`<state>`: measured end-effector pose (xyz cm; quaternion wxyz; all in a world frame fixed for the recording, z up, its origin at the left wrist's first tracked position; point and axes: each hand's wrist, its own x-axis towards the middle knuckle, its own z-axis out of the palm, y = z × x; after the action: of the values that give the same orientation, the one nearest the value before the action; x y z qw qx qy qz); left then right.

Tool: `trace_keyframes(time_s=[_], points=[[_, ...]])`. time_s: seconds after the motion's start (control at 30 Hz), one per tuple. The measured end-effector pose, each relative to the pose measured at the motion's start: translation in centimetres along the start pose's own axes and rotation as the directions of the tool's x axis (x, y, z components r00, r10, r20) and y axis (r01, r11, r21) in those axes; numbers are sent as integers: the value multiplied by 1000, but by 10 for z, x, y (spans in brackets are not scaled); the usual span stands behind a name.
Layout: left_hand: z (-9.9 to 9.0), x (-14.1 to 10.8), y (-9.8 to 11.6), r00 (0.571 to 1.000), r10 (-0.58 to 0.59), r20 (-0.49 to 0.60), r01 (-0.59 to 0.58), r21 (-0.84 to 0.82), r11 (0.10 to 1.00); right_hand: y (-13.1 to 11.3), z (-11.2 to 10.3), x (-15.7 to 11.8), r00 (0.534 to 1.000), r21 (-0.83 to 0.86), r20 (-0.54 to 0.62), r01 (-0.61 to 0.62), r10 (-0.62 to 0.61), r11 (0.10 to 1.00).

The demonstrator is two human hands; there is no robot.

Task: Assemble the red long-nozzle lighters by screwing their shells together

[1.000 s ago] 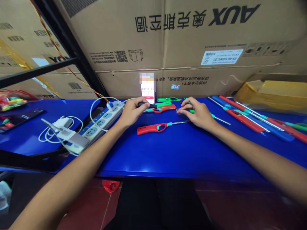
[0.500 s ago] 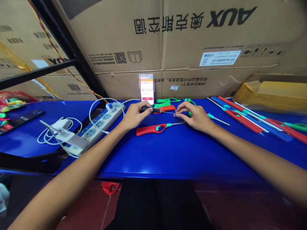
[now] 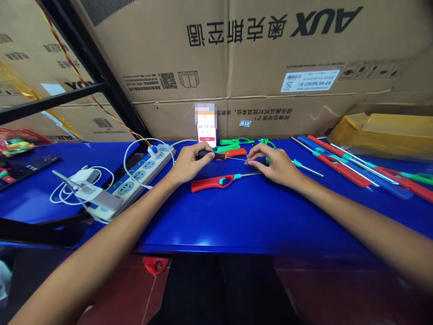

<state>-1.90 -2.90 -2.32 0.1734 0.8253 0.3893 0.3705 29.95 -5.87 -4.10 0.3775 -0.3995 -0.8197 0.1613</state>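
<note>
Tightly, the left hand [image 3: 191, 163] clamps a black-handled screwdriver [image 3: 205, 154], while the right hand [image 3: 274, 164] pinches what seems a thin metal rod [image 3: 238, 158] above a red utility lighter [image 3: 216, 182].

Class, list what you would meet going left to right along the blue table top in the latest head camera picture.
white charger → power strip → left hand holding a small screwdriver → right hand → long red lighter
</note>
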Motion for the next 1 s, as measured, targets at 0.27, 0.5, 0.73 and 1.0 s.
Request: trace_keyframes(time_s=[0.27,0.5,0.73,1.0], points=[[-2,0,-2,999,17,30,-18,17,1000,1,0,0,1000,-11,-1,4,-4,1000],[-9,-1,5,990,125,62,-129,56,990,4,0,0,1000,-35,12,2,-2,999],[-15,-1,7,977,197,79,-199,26,980,5,0,0,999,-51,30,13,-11,999],[-13,-2,8,986,152,74,-155,34,987,3,-2,-1,998,-93,43,40,-36,995]])
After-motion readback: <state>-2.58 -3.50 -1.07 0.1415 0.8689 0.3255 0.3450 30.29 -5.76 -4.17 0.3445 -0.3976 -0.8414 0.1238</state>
